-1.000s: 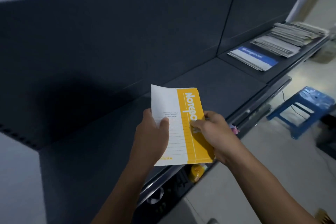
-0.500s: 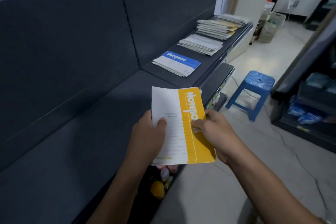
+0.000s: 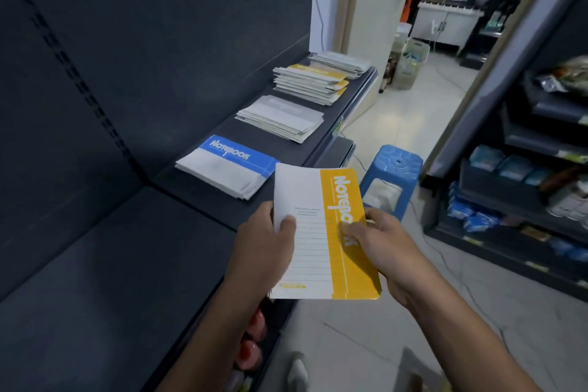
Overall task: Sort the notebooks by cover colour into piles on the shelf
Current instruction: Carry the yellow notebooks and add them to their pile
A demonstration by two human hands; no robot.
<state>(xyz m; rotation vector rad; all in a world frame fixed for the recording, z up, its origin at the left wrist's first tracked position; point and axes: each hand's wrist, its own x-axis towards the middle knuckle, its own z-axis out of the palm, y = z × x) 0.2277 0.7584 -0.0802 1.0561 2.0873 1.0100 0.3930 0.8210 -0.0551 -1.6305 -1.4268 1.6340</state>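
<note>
While both my left hand (image 3: pixel 265 247) and right hand (image 3: pixel 386 248) pinch the yellow-and-white paper notebook (image 3: pixel 318 251) off the front edge of the dark grey shelf (image 3: pixel 127 280), I reckon it goes next onto the far yellow-topped stack (image 3: pixel 313 81).

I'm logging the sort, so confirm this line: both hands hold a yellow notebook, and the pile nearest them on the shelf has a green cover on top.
Not quite. The head view shows the nearest pile on the shelf topped by a blue cover, not a green one. The rest stands: the left hand and the right hand both hold the yellow notebook.
</note>
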